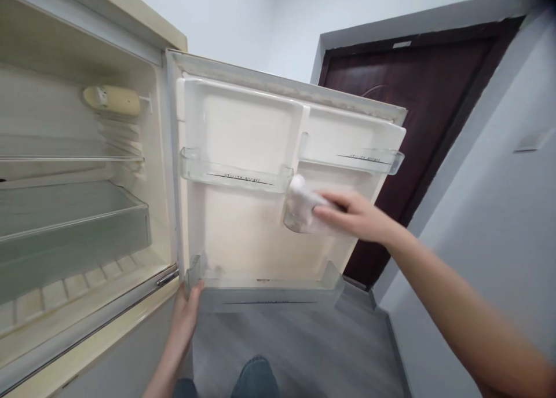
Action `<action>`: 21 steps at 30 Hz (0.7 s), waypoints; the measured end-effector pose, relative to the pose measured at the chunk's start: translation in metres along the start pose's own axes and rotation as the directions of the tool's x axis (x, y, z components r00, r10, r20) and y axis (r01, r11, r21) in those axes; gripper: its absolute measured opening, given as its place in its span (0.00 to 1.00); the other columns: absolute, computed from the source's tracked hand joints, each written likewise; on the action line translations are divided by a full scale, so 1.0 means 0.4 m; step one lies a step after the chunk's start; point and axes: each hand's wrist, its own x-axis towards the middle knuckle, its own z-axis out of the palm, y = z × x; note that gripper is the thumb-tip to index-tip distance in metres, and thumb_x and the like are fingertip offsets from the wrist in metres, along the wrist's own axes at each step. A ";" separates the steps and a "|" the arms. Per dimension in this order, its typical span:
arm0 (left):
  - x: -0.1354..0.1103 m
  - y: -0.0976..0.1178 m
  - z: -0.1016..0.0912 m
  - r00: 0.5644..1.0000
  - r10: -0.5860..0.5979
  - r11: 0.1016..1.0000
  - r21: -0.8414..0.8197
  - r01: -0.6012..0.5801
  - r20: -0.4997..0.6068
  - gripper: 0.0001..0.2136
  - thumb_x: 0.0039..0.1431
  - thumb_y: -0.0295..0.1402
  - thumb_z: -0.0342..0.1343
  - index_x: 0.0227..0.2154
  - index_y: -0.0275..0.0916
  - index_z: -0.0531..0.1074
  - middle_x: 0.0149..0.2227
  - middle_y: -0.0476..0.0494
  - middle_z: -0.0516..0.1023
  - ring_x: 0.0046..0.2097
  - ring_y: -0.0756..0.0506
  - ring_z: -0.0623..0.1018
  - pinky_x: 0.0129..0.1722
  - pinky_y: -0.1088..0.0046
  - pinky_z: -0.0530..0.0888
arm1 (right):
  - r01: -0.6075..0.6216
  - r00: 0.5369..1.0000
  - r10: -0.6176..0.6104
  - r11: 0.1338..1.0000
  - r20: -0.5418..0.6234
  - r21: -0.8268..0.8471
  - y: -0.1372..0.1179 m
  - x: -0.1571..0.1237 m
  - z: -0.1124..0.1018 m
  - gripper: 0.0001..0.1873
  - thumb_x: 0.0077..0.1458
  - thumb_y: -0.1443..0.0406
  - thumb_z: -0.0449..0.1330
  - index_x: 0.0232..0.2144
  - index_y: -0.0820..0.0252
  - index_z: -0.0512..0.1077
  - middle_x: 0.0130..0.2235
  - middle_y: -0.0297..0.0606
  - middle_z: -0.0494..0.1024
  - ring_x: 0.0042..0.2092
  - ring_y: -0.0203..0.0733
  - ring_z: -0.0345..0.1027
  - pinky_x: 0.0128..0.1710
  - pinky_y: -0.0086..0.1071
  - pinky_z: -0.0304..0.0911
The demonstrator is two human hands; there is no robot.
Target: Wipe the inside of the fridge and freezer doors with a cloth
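An open fridge door (243,230) with clear plastic shelves faces me. In my right hand (350,212) is a white cloth (304,204), slightly blurred, bunched under the fingers and held against the small middle door shelf (292,221), much of which it hides. My left hand (189,305) grips the left end of the bottom door shelf (269,299), thumb on the near side; some of its fingers are hidden. Above them are the upper left shelf (237,175) and the upper right shelf (351,159).
On the left is the fridge interior, with a glass shelf (65,149), a clear drawer (73,230) and a yellowish light cover (113,99). A dark red room door (408,114) stands behind. A white wall (486,230) rises at right above the grey floor (313,351).
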 end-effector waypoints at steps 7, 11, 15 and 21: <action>-0.010 0.023 0.002 0.997 -0.070 0.997 0.015 0.070 -0.017 0.17 0.54 0.48 0.50 0.39 0.43 0.72 0.55 0.35 0.78 0.65 0.33 0.71 0.69 0.52 0.65 | 0.214 0.973 -0.227 0.860 0.028 -0.462 0.010 -0.047 0.117 0.22 0.70 0.56 0.47 0.59 0.54 0.70 0.53 0.48 0.78 0.48 0.50 0.74 0.49 0.44 0.70; -0.004 0.023 -0.002 0.993 -0.114 0.993 0.035 0.115 -0.006 0.17 0.52 0.48 0.51 0.39 0.42 0.72 0.57 0.32 0.77 0.65 0.31 0.71 0.69 0.48 0.64 | 0.146 0.968 -0.229 0.850 -0.106 -0.505 0.089 -0.106 0.096 0.21 0.71 0.58 0.46 0.56 0.55 0.73 0.45 0.47 0.81 0.45 0.49 0.75 0.47 0.42 0.70; 0.001 0.021 0.000 0.993 -0.118 0.993 0.024 0.118 -0.009 0.18 0.52 0.48 0.51 0.41 0.42 0.71 0.58 0.32 0.77 0.65 0.31 0.70 0.69 0.48 0.63 | -0.054 0.926 -0.136 0.877 -0.353 -0.477 0.190 -0.195 0.079 0.18 0.68 0.58 0.48 0.48 0.53 0.76 0.44 0.47 0.81 0.46 0.52 0.75 0.49 0.47 0.69; -0.004 0.015 0.006 0.997 -0.076 0.997 0.004 0.076 -0.009 0.19 0.53 0.48 0.50 0.41 0.42 0.72 0.56 0.33 0.77 0.65 0.32 0.70 0.70 0.49 0.63 | -0.497 0.323 0.227 0.867 -0.919 0.039 0.238 -0.265 0.156 0.26 0.66 0.50 0.45 0.54 0.58 0.69 0.49 0.56 0.77 0.53 0.62 0.72 0.50 0.55 0.68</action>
